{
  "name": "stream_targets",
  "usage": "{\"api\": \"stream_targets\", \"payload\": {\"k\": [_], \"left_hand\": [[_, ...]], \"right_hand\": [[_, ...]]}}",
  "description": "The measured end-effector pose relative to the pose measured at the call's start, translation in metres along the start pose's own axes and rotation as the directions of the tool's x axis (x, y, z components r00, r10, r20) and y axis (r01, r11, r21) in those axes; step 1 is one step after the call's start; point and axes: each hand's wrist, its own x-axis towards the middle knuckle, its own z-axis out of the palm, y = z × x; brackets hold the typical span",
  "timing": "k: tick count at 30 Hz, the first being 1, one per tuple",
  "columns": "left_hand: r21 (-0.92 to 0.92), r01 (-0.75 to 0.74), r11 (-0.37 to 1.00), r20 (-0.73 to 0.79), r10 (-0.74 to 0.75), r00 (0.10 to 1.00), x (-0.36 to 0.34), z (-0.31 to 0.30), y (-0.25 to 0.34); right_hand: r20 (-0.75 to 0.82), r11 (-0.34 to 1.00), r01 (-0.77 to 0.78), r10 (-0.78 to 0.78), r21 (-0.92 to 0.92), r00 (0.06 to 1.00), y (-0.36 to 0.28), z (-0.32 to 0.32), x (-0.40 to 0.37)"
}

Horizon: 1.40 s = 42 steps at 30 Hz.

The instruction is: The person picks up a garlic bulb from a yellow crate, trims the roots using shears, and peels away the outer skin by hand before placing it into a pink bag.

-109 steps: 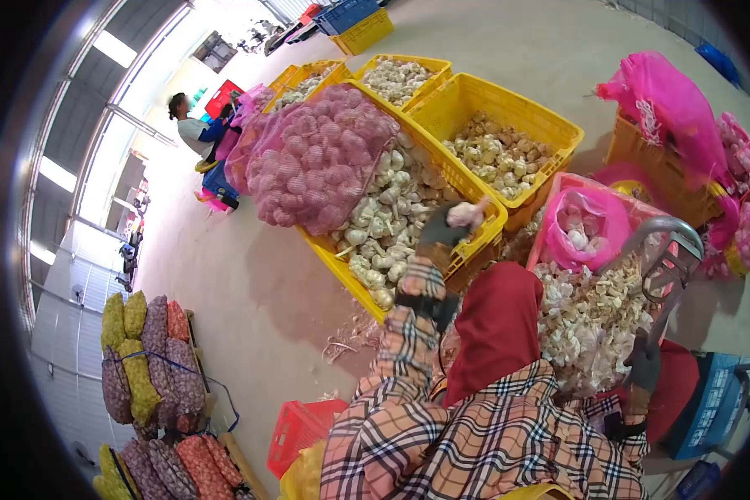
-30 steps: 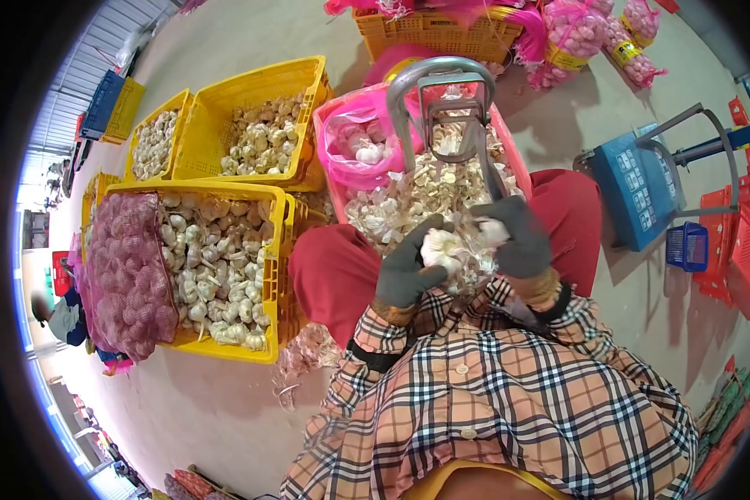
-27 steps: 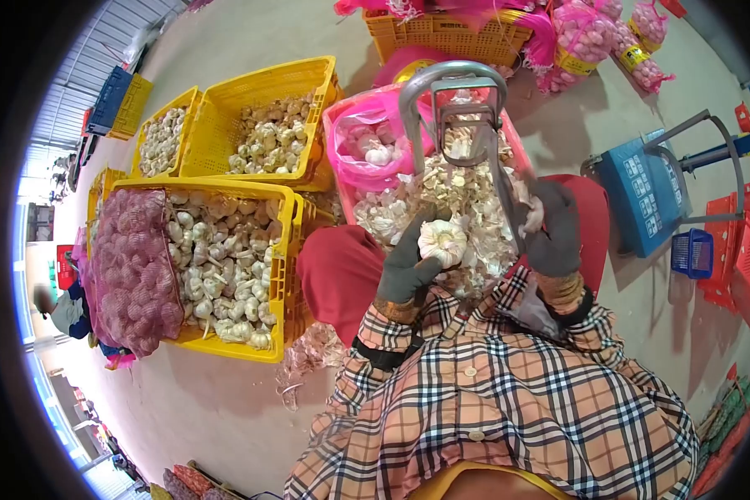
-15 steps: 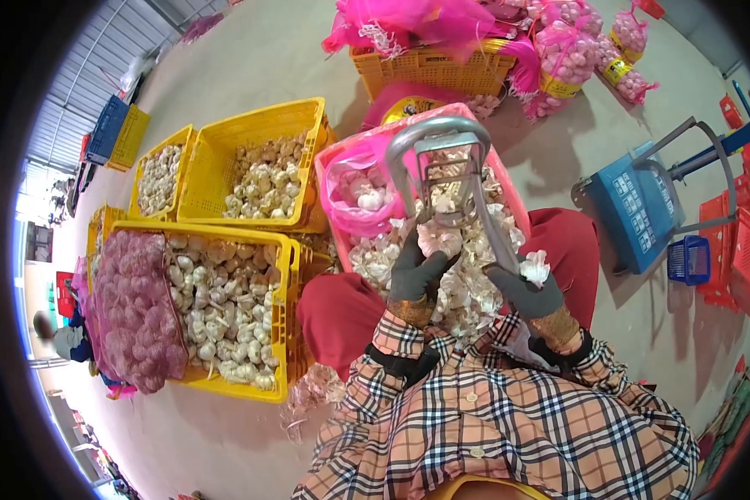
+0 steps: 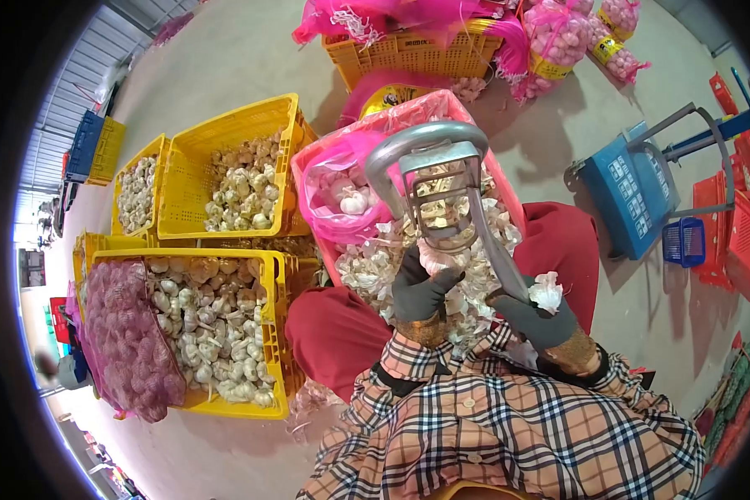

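My left hand (image 5: 425, 287), in a dark glove, is closed around a garlic bulb (image 5: 436, 260) under the ring of a grey metal tool (image 5: 429, 158). The tool has a thick curved top, a barred frame and a long lever handle (image 5: 500, 250) on the right. My right hand (image 5: 537, 321), also gloved, is closed around the lower end of that handle. A white piece of garlic or peel (image 5: 546, 292) sits at the fingers of this hand. Below the tool, a pink crate (image 5: 308, 167) holds loose garlic skins (image 5: 367, 271) and a pink bag (image 5: 329, 221) with garlic bulbs.
Yellow crates (image 5: 279, 333) of garlic stand at the left, one partly covered by a purple net bag (image 5: 133, 333) of bulbs. Filled pink net bags (image 5: 554, 42) lie beyond, near another yellow crate (image 5: 408, 54). A blue trolley-like item (image 5: 633, 196) stands right, beside a blue basket (image 5: 685, 242).
The view has shifted slightly, so the crates appear further left. The left hand keeps the bulb under the ring, and the right hand stays on the lever handle.
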Motion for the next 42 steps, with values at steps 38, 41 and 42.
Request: {"api": "stream_targets", "payload": {"k": [38,41,42], "left_hand": [[0.196,-0.236,0.952,0.314,0.167,0.935,-0.055,-0.017,0.013],[0.093,-0.187,0.978,0.29,0.153,0.945,-0.065,-0.021,0.016],[0.096,-0.196,0.976,0.284,0.162,0.945,-0.065,-0.024,0.013]], "right_hand": [[0.295,0.877,0.045,-0.208,0.478,0.933,0.015,0.049,0.012],[0.123,0.92,0.316,-0.35,0.232,0.928,0.036,0.059,0.017],[0.132,0.918,0.32,-0.356,0.234,0.925,0.049,0.061,0.025]]}}
